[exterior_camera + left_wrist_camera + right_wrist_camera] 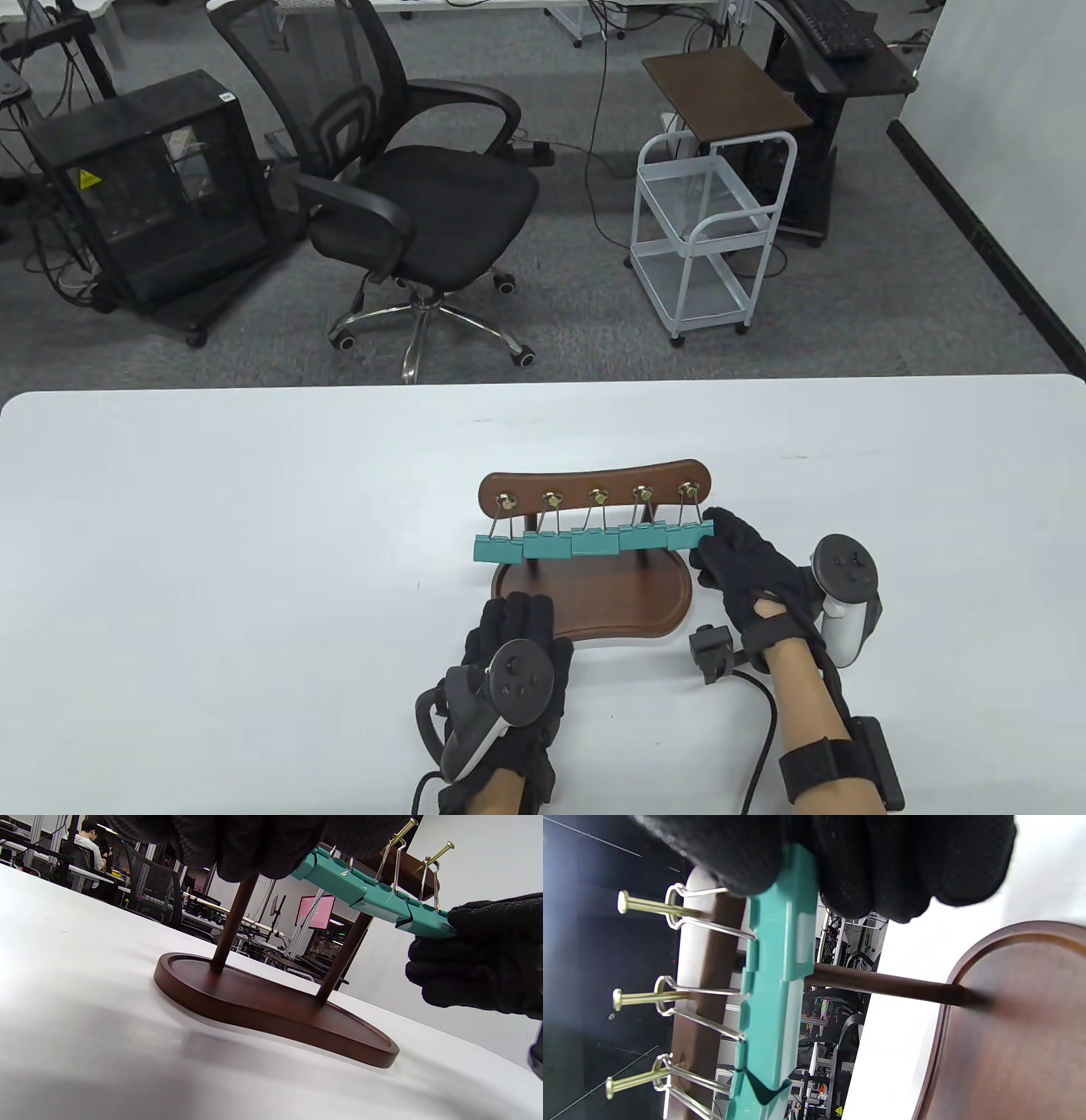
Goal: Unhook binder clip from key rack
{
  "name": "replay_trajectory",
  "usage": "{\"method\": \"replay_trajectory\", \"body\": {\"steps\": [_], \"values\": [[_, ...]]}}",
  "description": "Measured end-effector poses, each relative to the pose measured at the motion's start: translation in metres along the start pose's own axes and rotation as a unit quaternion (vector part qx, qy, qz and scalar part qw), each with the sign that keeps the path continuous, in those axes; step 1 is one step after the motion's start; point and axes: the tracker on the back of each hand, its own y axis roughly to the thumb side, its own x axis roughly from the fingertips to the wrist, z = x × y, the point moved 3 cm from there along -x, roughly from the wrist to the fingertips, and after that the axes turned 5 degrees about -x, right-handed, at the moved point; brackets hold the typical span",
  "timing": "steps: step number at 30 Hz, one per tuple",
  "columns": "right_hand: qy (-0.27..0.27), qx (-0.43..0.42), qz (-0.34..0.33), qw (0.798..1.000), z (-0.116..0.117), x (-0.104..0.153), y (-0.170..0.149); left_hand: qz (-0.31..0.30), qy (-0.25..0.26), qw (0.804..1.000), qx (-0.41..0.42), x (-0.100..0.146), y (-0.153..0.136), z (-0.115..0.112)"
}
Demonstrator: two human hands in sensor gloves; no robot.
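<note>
Now, your right hand [747,564]: pinches the rightmost binder clip [689,536], outermost on the key rack [594,488].
Your left hand [513,649]: flat on the tray edge [628,630].
Room: bare table [212,552] on both sides.

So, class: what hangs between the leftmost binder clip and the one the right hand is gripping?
Three more teal clips, each on its own hook, seen in the table view between the leftmost clip and the gripped clip, held by the right hand.

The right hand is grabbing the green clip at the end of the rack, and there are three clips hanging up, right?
Not quite. The right hand does grip the end clip on the rack, but the table view shows five clips hanging in a row, one on each hook, not three.
</note>
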Motion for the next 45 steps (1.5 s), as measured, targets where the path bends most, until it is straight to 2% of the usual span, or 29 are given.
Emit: {"method": "replay_trajectory", "body": {"steps": [27,45], "values": [[-0.008,-0.028,-0.024,0.999,-0.0063,-0.0007,0.0045,0.001,0.0,1.0,-0.002,0.0006,0.0001,0.0001],[0.004,-0.045,-0.031,0.999,-0.0067,0.0005,0.0061,0.002,-0.001,1.0,-0.003,0.0008,-0.0002,0.0004]]}}
